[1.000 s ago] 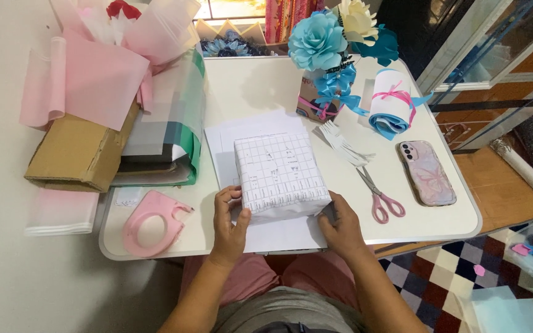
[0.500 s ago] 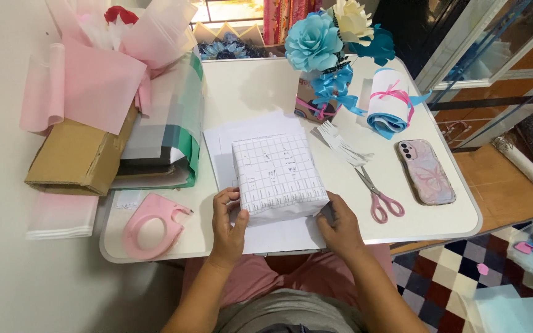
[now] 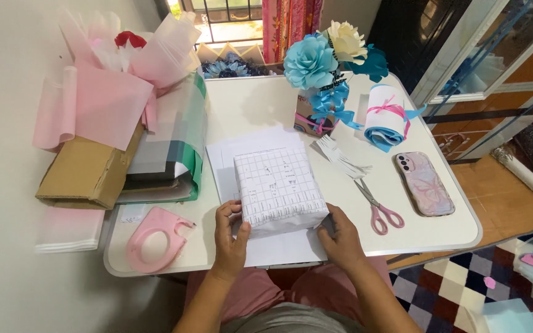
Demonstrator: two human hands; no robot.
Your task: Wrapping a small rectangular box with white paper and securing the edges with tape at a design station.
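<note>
**A:** Anything different from a second ago?

**B:** Hardly anything. My hands have stayed at the near edge of the box (image 3: 279,190); the box itself hasn't shifted that I can see.

**A:** Walk me round, biggest first.

**B:** The white table (image 3: 248,105) carries it all. Far left, a pink-wrapped bouquet (image 3: 115,86) leans over a cardboard carton (image 3: 84,176), with a stack of green-edged sheets (image 3: 171,154) just beside the carton. At the far edge stands a bunch of blue and cream paper flowers (image 3: 325,55), and right of that a roll of white and blue paper (image 3: 385,117) tied with pink ribbon. Then the phone (image 3: 424,183) near the right edge, a pink tape dispenser (image 3: 153,237) at the near left, pink-handled scissors (image 3: 377,206) and a scrap of fringed white paper (image 3: 340,157) touching their tips.

**A:** And the box?

**B:** Wrapped in white grid-patterned paper, sitting on loose white sheets (image 3: 245,148) in the middle, closest to me. Nothing lies between it and my hands.

**A:** Your hold?

**B:** My left hand (image 3: 231,231) is pressed against the near left corner, fingers curled onto the wrap. My right hand (image 3: 339,237) pinches the near right corner's paper flap. Scissors lie just right of that hand, not touching.
</note>
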